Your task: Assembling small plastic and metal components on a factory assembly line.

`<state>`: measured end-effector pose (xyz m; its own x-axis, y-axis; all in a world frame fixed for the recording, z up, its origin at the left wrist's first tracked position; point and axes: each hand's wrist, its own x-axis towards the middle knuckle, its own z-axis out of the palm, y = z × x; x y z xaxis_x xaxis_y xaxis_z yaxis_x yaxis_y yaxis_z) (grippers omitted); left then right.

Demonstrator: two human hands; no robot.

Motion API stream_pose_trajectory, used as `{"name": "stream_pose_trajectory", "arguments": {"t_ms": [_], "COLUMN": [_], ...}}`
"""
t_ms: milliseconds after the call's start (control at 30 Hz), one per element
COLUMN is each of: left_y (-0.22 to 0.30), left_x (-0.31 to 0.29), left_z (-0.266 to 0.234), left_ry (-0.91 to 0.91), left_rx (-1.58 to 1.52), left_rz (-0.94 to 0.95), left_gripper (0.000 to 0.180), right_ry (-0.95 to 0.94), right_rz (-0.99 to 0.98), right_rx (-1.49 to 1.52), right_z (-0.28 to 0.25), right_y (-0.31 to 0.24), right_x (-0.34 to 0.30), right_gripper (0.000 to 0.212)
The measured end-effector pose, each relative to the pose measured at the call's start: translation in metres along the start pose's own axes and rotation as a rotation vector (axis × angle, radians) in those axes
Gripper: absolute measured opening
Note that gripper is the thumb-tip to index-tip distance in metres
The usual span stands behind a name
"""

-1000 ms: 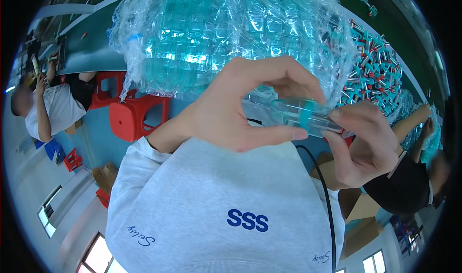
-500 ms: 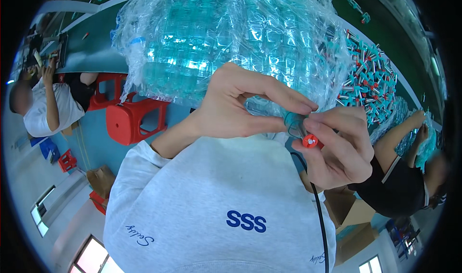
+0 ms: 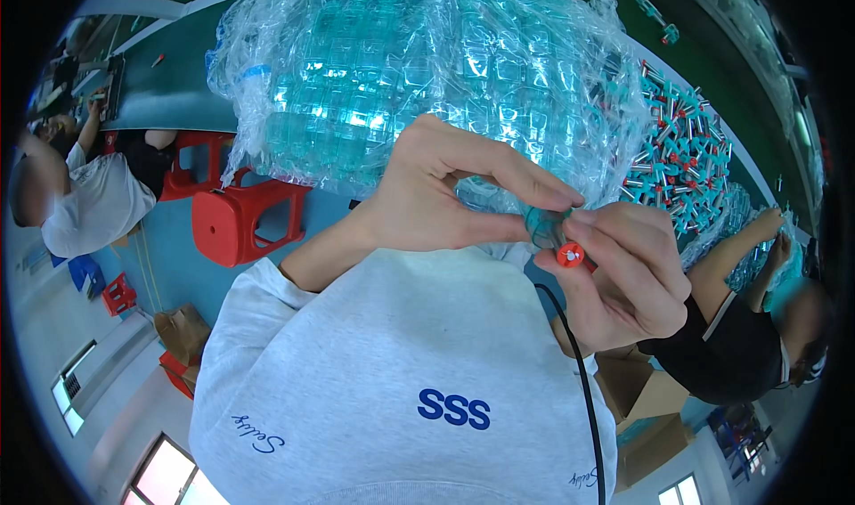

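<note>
Between the thumb and forefinger of my left hand (image 3: 445, 184) is a small clear teal plastic piece (image 3: 540, 225) with a rounded rim. My right hand (image 3: 628, 273) pinches a small part with a round red end (image 3: 570, 255), which faces me. The red-ended part sits right against the teal piece, and my fingers hide most of its body. Whether it is inside the teal piece or only touching it, I cannot tell. Both hands are raised in front of my sweatshirt, close together.
Beyond my hands lies a large film-wrapped bundle of clear teal plastic pieces (image 3: 356, 77). To its right is a heap of small silver, red and teal parts (image 3: 681, 158). Red stools (image 3: 223, 227) stand at left. Co-workers sit at both sides; cardboard boxes (image 3: 655, 394) are at right.
The red end has shifted slightly left and up, and my right fingers have moved a little with it. My left hand keeps its grip. The co-worker at left has moved their arms and head.
</note>
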<state>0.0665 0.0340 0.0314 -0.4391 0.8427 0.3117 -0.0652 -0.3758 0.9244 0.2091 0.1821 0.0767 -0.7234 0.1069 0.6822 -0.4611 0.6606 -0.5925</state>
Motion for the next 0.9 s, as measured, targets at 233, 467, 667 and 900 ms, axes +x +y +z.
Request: {"name": "stream_pose_trajectory", "arguments": {"t_ms": [233, 467, 667, 900], "left_y": [0.0, 0.002, -0.003, 0.003], "left_x": [-0.001, -0.006, -0.01, -0.011], "left_z": [0.001, 0.002, 0.01, 0.013], "left_ry": [0.03, 0.033, 0.133, 0.166], "left_rx": [-0.125, -0.281, -0.384, -0.292], "left_rz": [-0.054, -0.203, -0.222, -0.222], "left_gripper": [0.03, 0.037, 0.034, 0.033], "right_ry": [-0.019, 0.05, 0.09, 0.06], "right_rz": [0.105, 0.47, 0.481, 0.437], "right_rx": [0.032, 0.314, 0.314, 0.275], "right_z": [0.001, 0.011, 0.025, 0.02], "right_y": [0.002, 0.001, 0.006, 0.01], "right_x": [-0.001, -0.007, -0.01, -0.008], "right_gripper": [0.059, 0.1, 0.096, 0.078]}}
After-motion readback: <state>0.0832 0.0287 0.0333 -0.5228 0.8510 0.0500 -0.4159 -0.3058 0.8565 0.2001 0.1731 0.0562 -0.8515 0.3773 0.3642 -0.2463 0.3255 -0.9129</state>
